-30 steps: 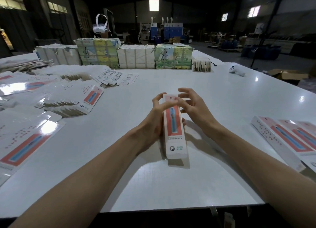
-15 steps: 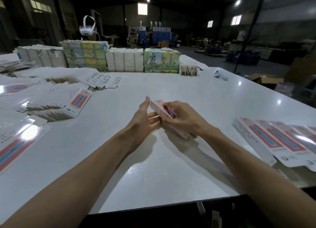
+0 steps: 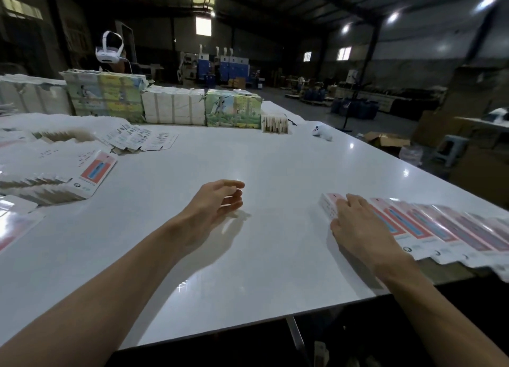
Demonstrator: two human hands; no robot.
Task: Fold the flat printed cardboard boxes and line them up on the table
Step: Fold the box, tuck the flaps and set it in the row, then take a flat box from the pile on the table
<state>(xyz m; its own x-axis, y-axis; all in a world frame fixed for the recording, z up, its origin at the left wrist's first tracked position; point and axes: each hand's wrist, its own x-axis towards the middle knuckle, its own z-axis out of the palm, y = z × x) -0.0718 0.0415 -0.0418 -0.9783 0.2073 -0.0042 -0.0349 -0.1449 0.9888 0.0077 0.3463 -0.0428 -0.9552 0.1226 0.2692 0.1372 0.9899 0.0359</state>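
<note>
On the right side of the white table (image 3: 261,162) lies a row of folded pink-and-white boxes (image 3: 440,229), side by side. My right hand (image 3: 358,223) lies flat on the leftmost folded box (image 3: 327,205), fingers stretched over its top and thumb at its near left edge. My left hand (image 3: 217,201) hovers over the middle of the table, fingers loosely curled, holding nothing. Stacks of flat printed box blanks (image 3: 91,171) are fanned out at the left.
Wrapped bundles of white (image 3: 176,109) and green printed (image 3: 232,111) cardboard line the far edge. A white controller (image 3: 322,132) lies at the back right. A person wearing a white headset (image 3: 108,49) stands behind the bundles. The table's near edge runs just below my forearms.
Both hands held the box at the table's middle. My right hand has carried it right and set it at the left end of the row. My left hand let go and stayed at the middle.
</note>
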